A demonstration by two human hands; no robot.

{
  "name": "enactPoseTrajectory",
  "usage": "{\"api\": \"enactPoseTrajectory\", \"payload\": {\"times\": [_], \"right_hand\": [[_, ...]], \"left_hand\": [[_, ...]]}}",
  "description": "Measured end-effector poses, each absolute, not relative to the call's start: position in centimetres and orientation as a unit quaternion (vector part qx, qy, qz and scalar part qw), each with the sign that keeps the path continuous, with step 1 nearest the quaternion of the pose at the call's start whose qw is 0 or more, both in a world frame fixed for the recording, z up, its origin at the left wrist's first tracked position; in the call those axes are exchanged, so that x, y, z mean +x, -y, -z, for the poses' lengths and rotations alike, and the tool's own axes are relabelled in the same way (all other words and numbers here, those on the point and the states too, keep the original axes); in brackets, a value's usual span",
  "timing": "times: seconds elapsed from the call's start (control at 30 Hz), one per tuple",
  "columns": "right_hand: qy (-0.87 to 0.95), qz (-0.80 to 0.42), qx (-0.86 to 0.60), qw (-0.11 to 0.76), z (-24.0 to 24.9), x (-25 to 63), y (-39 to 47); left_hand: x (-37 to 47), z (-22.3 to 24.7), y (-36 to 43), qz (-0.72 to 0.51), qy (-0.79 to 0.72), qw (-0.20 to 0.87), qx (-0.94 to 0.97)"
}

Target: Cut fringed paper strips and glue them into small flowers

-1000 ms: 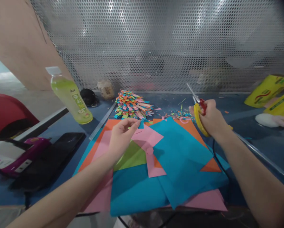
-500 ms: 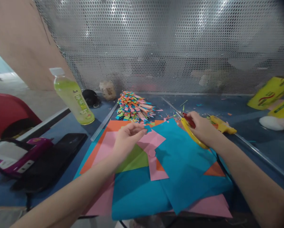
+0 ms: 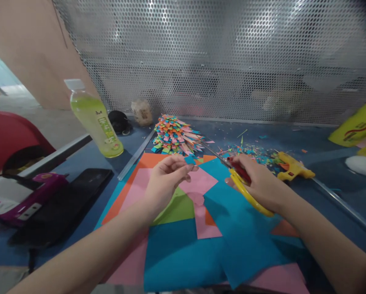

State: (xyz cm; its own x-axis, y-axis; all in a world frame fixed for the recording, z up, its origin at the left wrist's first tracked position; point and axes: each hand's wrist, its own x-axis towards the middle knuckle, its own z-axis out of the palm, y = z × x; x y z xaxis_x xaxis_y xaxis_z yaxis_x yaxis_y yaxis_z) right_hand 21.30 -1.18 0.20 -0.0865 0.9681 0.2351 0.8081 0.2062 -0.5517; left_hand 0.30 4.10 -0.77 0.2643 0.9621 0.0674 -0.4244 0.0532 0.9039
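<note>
L hand (image 3: 167, 179): pinching a sm. blue paper bit (image 3: 189, 159), squarish, mid-scene, above bright sheets (image 3: 183, 253).
R hand (image 3: 259, 179): fingers curled round scissors (image 3: 252, 201), yellow + red handles, metal blades aiming far left.
Bottle (image 3: 97, 122): left side, green drink, label chars too sm. to read.
Yellow pack (image 3: 356, 124): far right, red swoosh, print blurred.

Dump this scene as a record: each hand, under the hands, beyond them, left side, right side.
left_hand: left hand, fingers pinching a small blue paper piece
right_hand: right hand, gripping red-and-yellow-handled scissors
under_hands: overlapping coloured paper sheets
beyond_hands: cluster of multicoloured paper strips; loose paper scraps
left_side: bottle of green drink
right_side: yellow glue gun
</note>
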Motion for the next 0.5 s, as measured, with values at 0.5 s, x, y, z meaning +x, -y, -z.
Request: {"api": "enactPoseTrajectory", "payload": {"times": [0.5], "right_hand": [[0.713,-0.314,-0.563,0.276,0.6,19.7,2.5]], "left_hand": [[0.1,0.4,-3.2,-0.516,-0.283,0.654,0.475]]}}
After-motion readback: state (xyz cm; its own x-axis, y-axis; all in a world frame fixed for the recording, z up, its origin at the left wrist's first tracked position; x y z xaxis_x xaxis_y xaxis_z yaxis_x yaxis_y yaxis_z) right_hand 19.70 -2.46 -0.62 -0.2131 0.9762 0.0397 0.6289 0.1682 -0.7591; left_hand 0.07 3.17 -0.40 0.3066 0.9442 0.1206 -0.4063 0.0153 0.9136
